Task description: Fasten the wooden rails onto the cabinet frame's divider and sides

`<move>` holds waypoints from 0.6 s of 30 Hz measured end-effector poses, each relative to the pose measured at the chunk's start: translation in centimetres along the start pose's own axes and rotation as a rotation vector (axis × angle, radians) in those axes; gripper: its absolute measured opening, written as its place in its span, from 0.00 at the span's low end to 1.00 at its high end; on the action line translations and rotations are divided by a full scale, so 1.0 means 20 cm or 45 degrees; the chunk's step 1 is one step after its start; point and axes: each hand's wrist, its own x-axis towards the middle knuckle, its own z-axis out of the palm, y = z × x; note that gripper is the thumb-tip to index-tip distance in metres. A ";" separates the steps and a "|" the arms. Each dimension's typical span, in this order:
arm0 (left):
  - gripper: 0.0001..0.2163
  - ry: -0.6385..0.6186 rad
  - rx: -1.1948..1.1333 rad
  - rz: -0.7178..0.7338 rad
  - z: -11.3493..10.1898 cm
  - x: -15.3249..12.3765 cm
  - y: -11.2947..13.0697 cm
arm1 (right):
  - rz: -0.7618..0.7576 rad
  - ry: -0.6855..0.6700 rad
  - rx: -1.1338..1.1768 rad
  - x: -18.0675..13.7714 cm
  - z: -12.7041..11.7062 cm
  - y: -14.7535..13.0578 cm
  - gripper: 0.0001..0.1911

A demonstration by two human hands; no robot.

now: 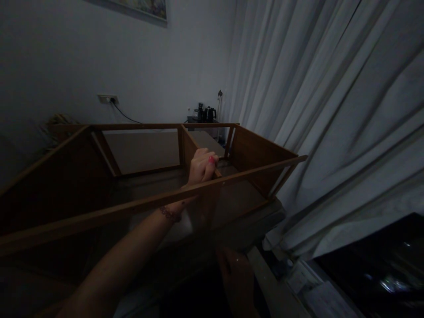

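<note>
The wooden frame (126, 206) is set directly ahead of the hands, its long axis running from left to right; its divider (189, 148) is turned the other way, pointing away from the body. The divider's top edge is gripped by the left hand (202, 164), which is closed around it and is much the nearer of the two; the right hand (236, 269) is held low, apart from the divider and in shadow, its fingers seemingly curled, and whether anything is held by it cannot be told. The left wrist is crossed by the front rail (251, 173), under which the forearm is passed; any straight lift of that arm would probably be blocked by it. The right end of the frame is closely flanked by a curtain (308, 110); beyond the back, a kettle (210, 114) is seen; a socket (107, 99) is set in the wall (66, 53).
</note>
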 end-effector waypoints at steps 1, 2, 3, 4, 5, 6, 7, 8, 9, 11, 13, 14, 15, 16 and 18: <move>0.21 -0.005 0.011 -0.004 0.00 0.00 0.00 | -0.005 0.003 0.034 0.00 0.00 0.01 0.15; 0.22 -0.008 0.028 -0.014 0.01 0.00 -0.01 | -0.009 0.004 0.075 0.00 -0.01 0.01 0.16; 0.22 -0.005 0.043 -0.023 0.01 -0.01 -0.01 | -0.014 -0.009 0.126 0.01 -0.01 0.01 0.16; 0.22 0.002 0.053 -0.030 0.01 -0.01 -0.01 | -0.013 -0.033 0.187 0.01 -0.01 0.00 0.17; 0.22 0.002 0.057 -0.031 0.01 -0.01 -0.01 | 0.004 -0.063 0.259 0.01 -0.02 -0.01 0.18; 0.21 0.002 0.053 -0.026 0.01 -0.01 -0.02 | 0.042 -0.100 0.337 0.01 -0.02 -0.03 0.18; 0.21 0.007 0.042 -0.015 0.01 -0.01 -0.02 | 0.095 -0.140 0.416 0.01 -0.02 -0.04 0.19; 0.21 0.004 0.032 -0.002 0.01 -0.01 -0.02 | 0.153 -0.173 0.489 0.01 -0.02 -0.06 0.20; 0.21 0.000 0.025 0.010 0.01 -0.01 -0.02 | 0.207 -0.194 0.548 0.00 -0.03 -0.08 0.22; 0.21 -0.006 0.028 0.018 0.01 -0.01 -0.03 | 0.286 -0.206 0.616 0.00 -0.03 -0.10 0.25; 0.22 -0.021 0.044 0.005 0.01 -0.01 -0.03 | 0.346 -0.200 0.649 -0.01 -0.02 -0.11 0.28; 0.22 -0.026 0.050 0.001 0.01 -0.01 -0.03 | 0.373 -0.207 0.665 -0.01 -0.02 -0.11 0.29; 0.22 -0.026 0.051 -0.002 0.01 -0.01 -0.03 | 0.395 -0.219 0.677 -0.01 -0.02 -0.11 0.29; 0.22 -0.023 0.049 0.003 0.01 -0.01 -0.03 | 0.408 -0.231 0.684 -0.01 -0.01 -0.11 0.29; 0.23 -0.001 0.039 0.019 0.01 -0.01 -0.03 | 0.397 -0.234 0.670 -0.01 -0.01 -0.10 0.28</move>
